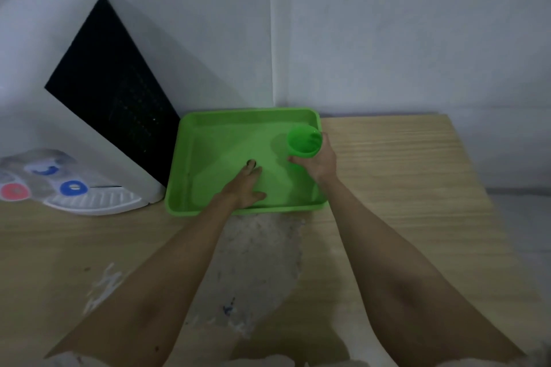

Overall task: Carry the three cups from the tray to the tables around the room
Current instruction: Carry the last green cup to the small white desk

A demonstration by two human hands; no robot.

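Two bare forearms are seen reaching forward over a worn wooden table (402,176), whose laminate is scraped away to a grey patch (262,262) just in front of the tray. The left hand (243,188) is laid flat, fingers spread and holding nothing, on the floor of the green tray (185,158), apparently to steady it. The right hand (317,162) is wrapped around a green cup (304,140) at the tray's far right corner, the cup upright and seemingly just clear of the tray floor, though contact cannot be ruled out. No other cup is seen in the tray, so this is judged to be the last of the three. For the step to be done well, the cup should be kept level and lifted straight above the tray's rim before being swung away, with the left hand pressed down until the rim is cleared; whether liquid is inside cannot be told. To the left, touching or just beside the tray, a white water dispenser (59,128) with a red and a blue tap is stood on the table. Behind, plain pale walls (387,39) are met at a corner.
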